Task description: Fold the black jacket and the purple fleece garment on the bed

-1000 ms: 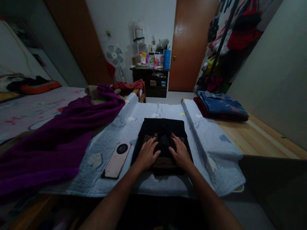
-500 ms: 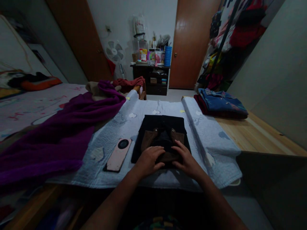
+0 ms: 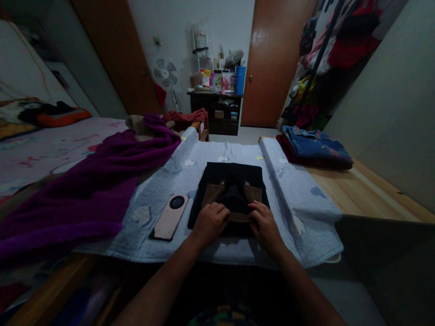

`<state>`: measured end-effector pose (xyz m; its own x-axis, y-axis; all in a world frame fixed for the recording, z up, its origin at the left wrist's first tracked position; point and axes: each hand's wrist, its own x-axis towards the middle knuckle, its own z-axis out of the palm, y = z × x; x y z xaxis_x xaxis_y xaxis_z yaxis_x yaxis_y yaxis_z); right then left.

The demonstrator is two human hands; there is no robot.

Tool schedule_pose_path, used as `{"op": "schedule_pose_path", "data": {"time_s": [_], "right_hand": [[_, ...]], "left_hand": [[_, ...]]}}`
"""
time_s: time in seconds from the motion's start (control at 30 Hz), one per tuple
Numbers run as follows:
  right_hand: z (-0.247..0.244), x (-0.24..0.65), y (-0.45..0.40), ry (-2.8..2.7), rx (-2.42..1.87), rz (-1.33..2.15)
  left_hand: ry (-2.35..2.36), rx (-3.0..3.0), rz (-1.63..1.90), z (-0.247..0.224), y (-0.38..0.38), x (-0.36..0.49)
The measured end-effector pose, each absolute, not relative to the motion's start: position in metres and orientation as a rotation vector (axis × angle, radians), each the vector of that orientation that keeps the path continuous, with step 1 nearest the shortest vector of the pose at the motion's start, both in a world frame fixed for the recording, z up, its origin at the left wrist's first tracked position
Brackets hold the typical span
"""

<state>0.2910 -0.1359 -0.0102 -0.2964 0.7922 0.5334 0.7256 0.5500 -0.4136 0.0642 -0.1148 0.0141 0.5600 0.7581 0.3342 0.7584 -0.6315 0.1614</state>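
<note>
Here, left hand point(image 3: 212, 220) and right hand point(image 3: 267, 222) are pinching the trim point(image 3: 239, 218) of the garment point(image 3: 233, 197), each grip nearly closed, probably keeping it even near the cloth's point(image 3: 185, 177) front edge.

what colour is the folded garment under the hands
The folded garment is black with brown parts; it shows best in the head view.

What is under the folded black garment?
The folded black garment lies on a pale blue patterned cloth, which shows around it. What is directly beneath is covered; the left hand and right hand also hide parts of the garment's near end.
</note>
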Motion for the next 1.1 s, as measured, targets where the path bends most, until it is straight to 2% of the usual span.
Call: {"op": "schedule_pose_path", "data": {"time_s": [0.2, 0.63, 0.9, 1.1], "right_hand": [[0.007, 0.282, -0.14, -2.214, -1.221, 0.054], [0.02, 0.266, -0.128, -2.198, -1.241, -0.016], [-0.004, 0.258, -0.134, -2.295, -1.39, -0.251], [0.003, 0.261, -0.143, -2.365, -1.408, -0.093]], "left_hand": [[-1.281, -2.787, -0.437, 0.019, -0.111, 0.061], [-1.347, -2.784, -0.482, 0.039, -0.098, 0.049], [-1.088, -2.67, -0.38, 0.003, -0.1, 0.054], [-1.189, -2.689, -0.403, 0.012, -0.112, 0.042]]}}
